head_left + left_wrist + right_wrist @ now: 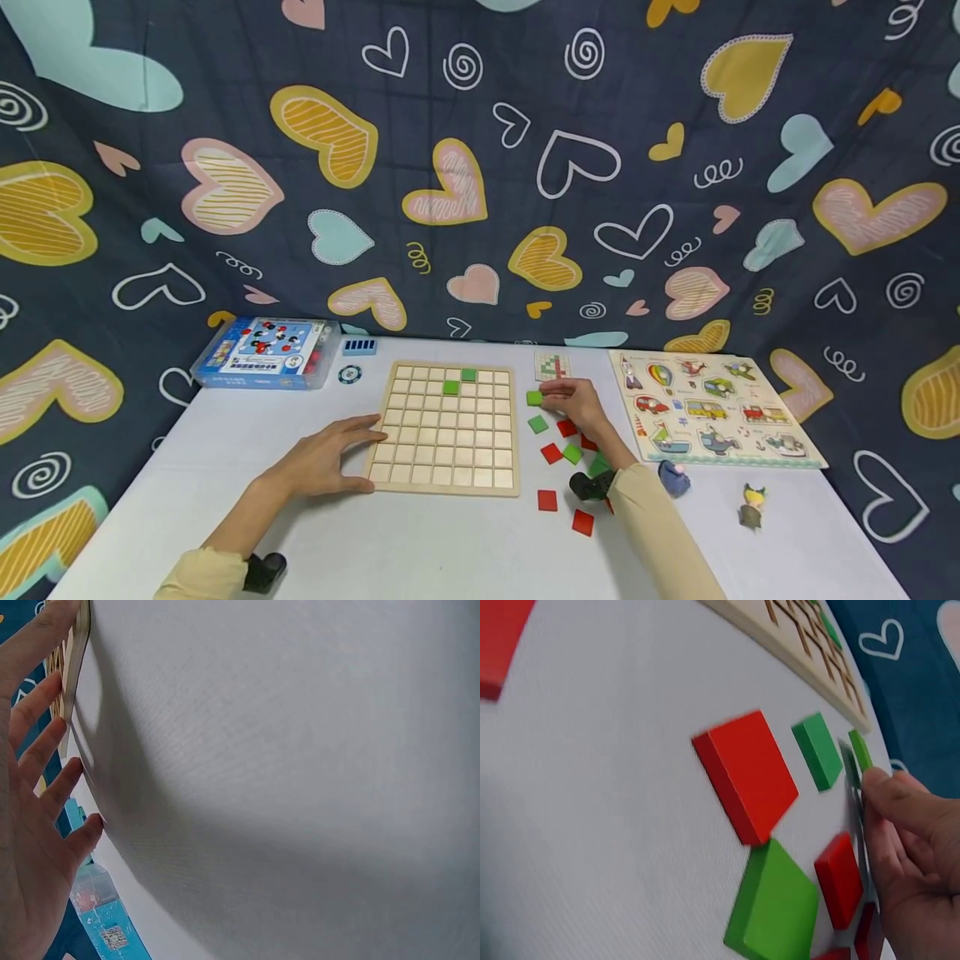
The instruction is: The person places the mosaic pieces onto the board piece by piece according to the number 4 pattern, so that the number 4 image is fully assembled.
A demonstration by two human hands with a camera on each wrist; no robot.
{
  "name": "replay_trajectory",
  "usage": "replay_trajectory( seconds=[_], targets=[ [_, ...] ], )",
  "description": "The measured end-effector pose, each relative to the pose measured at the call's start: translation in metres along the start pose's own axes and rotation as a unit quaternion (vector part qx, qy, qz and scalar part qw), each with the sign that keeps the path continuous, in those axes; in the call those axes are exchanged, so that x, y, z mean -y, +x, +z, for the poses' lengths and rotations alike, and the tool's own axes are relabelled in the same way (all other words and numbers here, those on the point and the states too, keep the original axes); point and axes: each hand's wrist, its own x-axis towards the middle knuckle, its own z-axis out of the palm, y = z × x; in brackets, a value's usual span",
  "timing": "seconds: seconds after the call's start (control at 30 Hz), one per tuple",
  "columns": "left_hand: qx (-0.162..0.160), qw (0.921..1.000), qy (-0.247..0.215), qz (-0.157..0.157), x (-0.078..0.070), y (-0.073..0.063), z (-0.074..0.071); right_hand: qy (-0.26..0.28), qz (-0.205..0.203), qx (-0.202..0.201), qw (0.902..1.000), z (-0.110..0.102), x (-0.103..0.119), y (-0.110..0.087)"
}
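Observation:
A wooden grid board (pixel 442 433) lies on the white table, with one darker green tile (pixel 468 375) and one light green tile (pixel 451 387) in its upper cells. Along the board's left edge rests my left hand (pixel 322 458), fingers spread and thumb near the lower left corner. To the right of the board, my right hand (pixel 581 408) pinches a light green square tile (pixel 534 398) between thumb and fingers. In the right wrist view this tile (pixel 860 750) stands on edge at the fingertips. Loose red tiles (pixel 746 776) and green tiles (pixel 776 904) lie around below that hand.
A small pattern card (pixel 552 366) lies behind my right hand. Right of it is a picture puzzle board (pixel 712 408), with two small figures (pixel 673 479) in front. At the back left stand a plastic box (pixel 266 354), a blue card-like piece (pixel 359 347) and a round chip (pixel 349 375).

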Motion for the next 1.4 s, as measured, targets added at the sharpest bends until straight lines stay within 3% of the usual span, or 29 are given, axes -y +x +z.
replay_trajectory(
  seconds=[0.3, 0.87, 1.4],
  targets=[
    [-0.003, 1.0000, 0.002, -0.002, 0.002, 0.001, -0.001, 0.030, 0.004, -0.004, 0.9995, 0.013, 0.007, -0.002],
    [0.004, 0.9999, -0.007, -0.007, 0.002, 0.000, 0.000, 0.103, -0.020, 0.026, 0.9942, 0.049, 0.018, -0.005],
    [0.004, 1.0000, -0.007, 0.000, 0.001, -0.001, 0.000, 0.097, -0.028, 0.030, 0.9944, 0.081, 0.031, -0.002]
  ],
)
